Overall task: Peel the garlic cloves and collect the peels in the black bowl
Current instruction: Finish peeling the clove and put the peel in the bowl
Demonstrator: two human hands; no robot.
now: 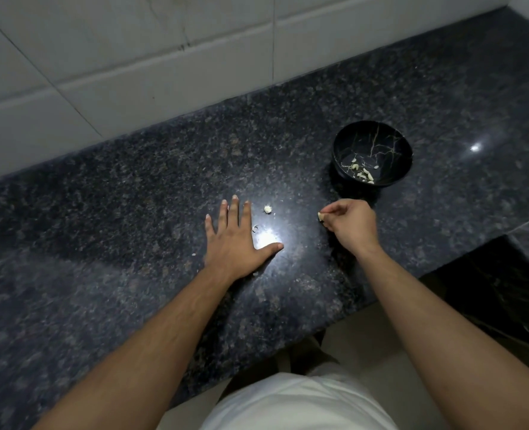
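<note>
Right hand (351, 226) pinches small pale garlic piece (320, 216), centre-right, below round black veined bowl (372, 153). Left hand (233, 240) flat, fingers spread, on dark speckled granite counter (102, 212). We judge risk: light scraps (267, 209) slip, scatter.

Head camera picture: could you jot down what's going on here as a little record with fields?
surface: dark speckled stone counter
left hand: flat on the counter, fingers spread, holding nothing
right hand: pinching a pale garlic piece at its fingertips
black bowl: beyond the right hand, pale bits inside
loose on counter: garlic clove between the hands, small peel scrap by the left hand
backdrop: white wall tiles
</note>
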